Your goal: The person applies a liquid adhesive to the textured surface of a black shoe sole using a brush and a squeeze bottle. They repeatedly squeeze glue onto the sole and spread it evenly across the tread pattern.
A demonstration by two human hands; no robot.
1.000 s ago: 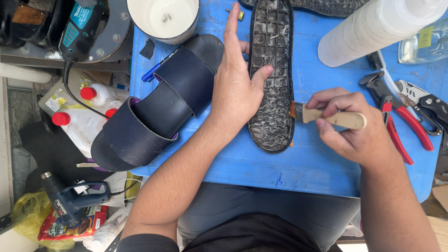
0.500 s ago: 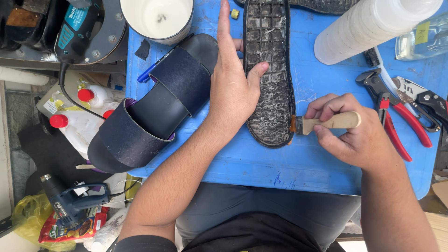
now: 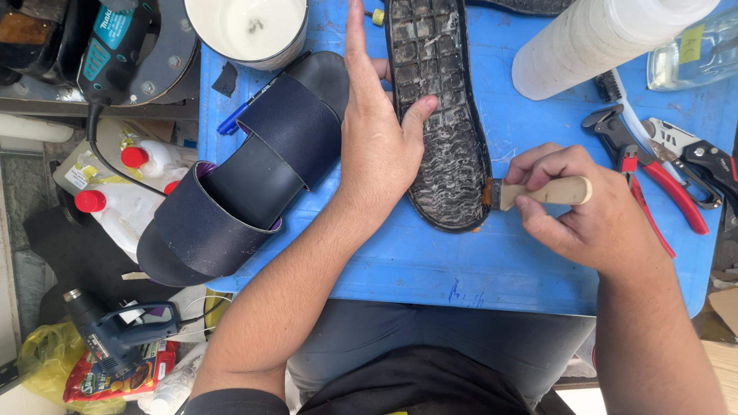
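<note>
At frame centre on blue table (image 3: 430, 269): black shoe sole (image 3: 442, 115), tread up, pinned flat by left hand (image 3: 377, 146), fingers spread. Right hand (image 3: 576, 207) closed around wooden-handled brush (image 3: 538, 192), bristles at heel edge. Sole probably light, bendy, glue-slick; best held by edges.

This is a shoe-repair workshop. On a scuffed blue work table (image 3: 430, 269), a worn black shoe sole (image 3: 442, 115) lies under the left hand (image 3: 380, 146), with a navy sandal (image 3: 246, 177) just left of it. Red-handled pliers (image 3: 653, 177) lie right of the right hand (image 3: 576, 204), and a heat gun (image 3: 115, 330) sits on the cluttered floor.
</note>
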